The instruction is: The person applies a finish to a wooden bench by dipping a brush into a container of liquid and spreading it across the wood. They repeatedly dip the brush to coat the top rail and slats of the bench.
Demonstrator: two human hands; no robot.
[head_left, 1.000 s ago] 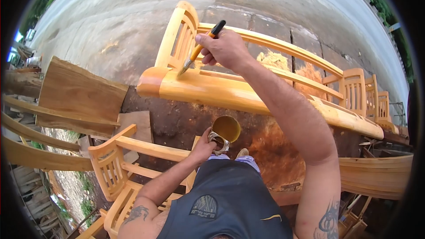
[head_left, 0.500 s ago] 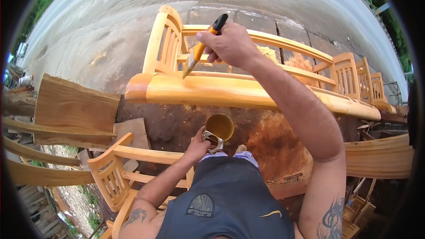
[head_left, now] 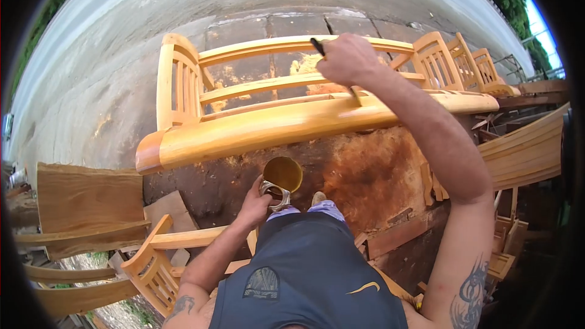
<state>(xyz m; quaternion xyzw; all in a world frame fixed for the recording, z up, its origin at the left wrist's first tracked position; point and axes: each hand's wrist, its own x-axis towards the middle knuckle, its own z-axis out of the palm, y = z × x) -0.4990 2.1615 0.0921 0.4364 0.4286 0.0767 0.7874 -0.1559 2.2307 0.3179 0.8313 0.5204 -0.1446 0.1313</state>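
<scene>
Brush (head_left: 355,96) on near beam (head_left: 244,135)
Your right hand (head_left: 348,60) clenches it; left hand (head_left: 255,206) grasps the mug (head_left: 284,173) (a tilt could spill).

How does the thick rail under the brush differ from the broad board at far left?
The rail is long, rounded and glossy yellow; the board is shorter, flatter and duller brown. The brush in the right hand is at the rail, while neither hand touches the board. Both look wooden.
</scene>
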